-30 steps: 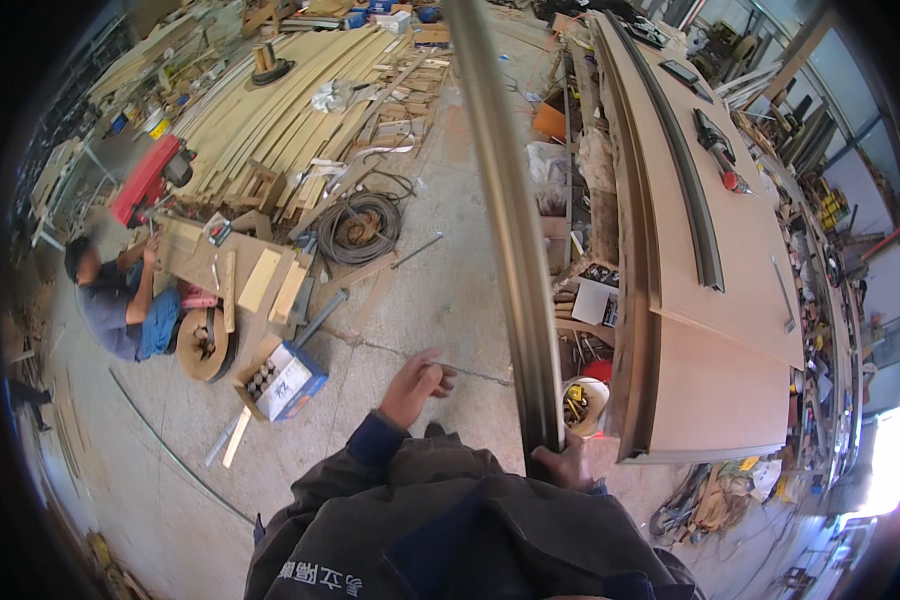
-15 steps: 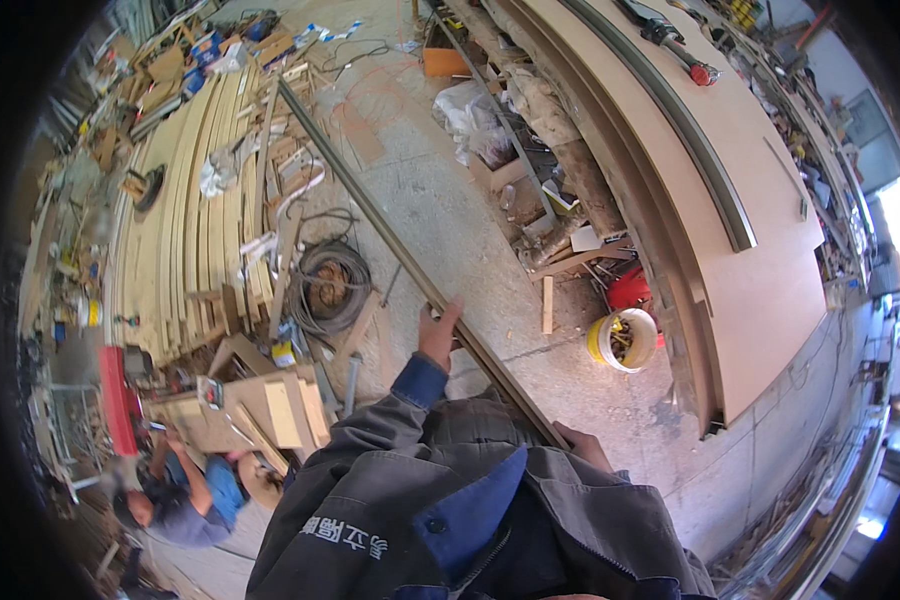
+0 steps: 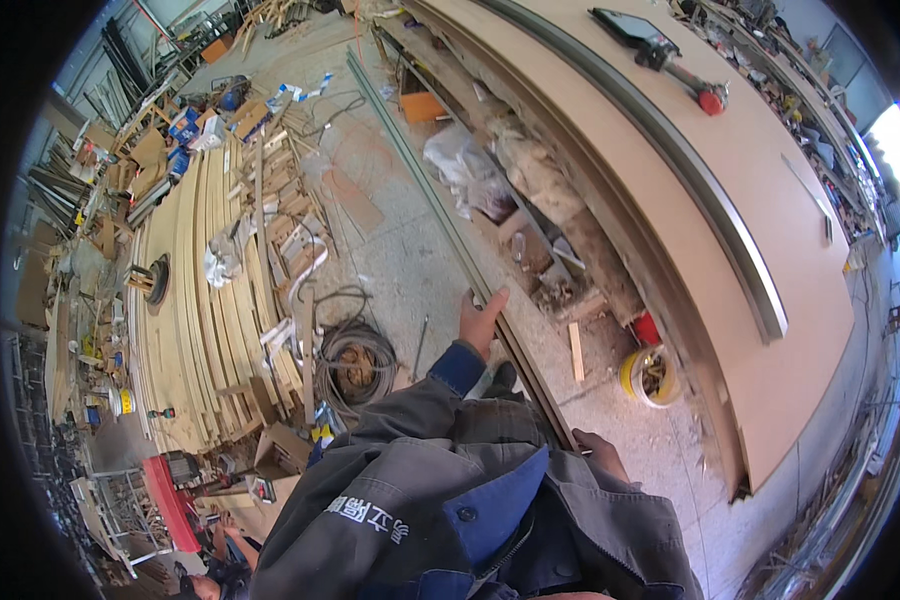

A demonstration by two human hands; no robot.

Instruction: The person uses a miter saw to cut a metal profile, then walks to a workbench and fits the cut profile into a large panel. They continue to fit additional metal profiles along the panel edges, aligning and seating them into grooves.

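Observation:
I hold a long, narrow metal profile [image 3: 425, 185] with lengthwise grooves, slanting from near my waist out over the concrete floor. My left hand [image 3: 482, 322] is closed round it partway along, with the thumb on its right side. At the near end, my right hand [image 3: 602, 455] grips the profile low beside my jacket; some of its fingers are hidden. Its far end points past the left side of a board-topped workbench [image 3: 660, 190]. A similar metal profile [image 3: 715, 220], bent-looking in the fisheye picture, lies on that bench.
A power tool with a red end [image 3: 685, 80] lies on the bench. Below stand a white-and-yellow bucket [image 3: 650, 378] and plastic-wrapped things [image 3: 467, 170]. At left are stacked wooden strips [image 3: 195, 310], a coiled hose or cable [image 3: 355, 365] and scrap wood. Another person [image 3: 215, 565] is at lower left.
The view has turned and shifted left. The profile, still in both hands, now points closer to the workbench. The other person has slid toward the lower edge of view.

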